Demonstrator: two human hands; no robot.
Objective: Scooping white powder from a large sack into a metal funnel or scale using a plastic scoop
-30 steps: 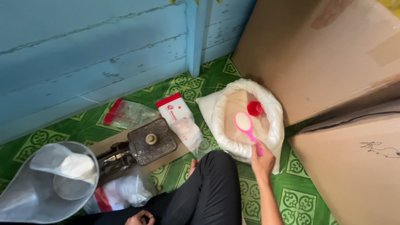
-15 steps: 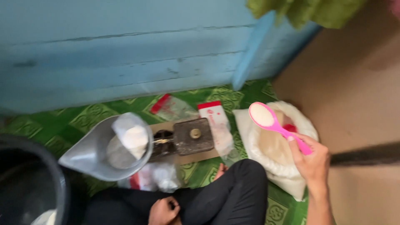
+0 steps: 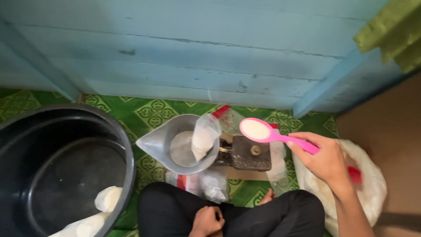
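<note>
My right hand (image 3: 325, 160) holds a pink plastic scoop (image 3: 272, 135) by its handle; its bowl is full of white powder and hovers above a small dark scale (image 3: 251, 153). Left of the scoop a grey metal pan (image 3: 169, 145) holds a clear bag (image 3: 204, 136) partly filled with white powder. My left hand (image 3: 208, 219) rests closed on my lap, against black trousers, with nothing visible in it. A large white sack (image 3: 366, 193) with a red item in it lies under my right wrist.
A big black tub (image 3: 66, 171) on the left holds white filled bags at its bottom. Clear packets with red strips (image 3: 201, 184) lie below the pan. A blue plank wall (image 3: 197, 57) runs behind, green patterned matting (image 3: 153, 112) covers the floor, and a brown cardboard box (image 3: 386, 131) is at right.
The view swung left, bringing the black tub in. My right hand carried the filled scoop from the white sack leftward to over the scale, near the bag in the pan.
</note>
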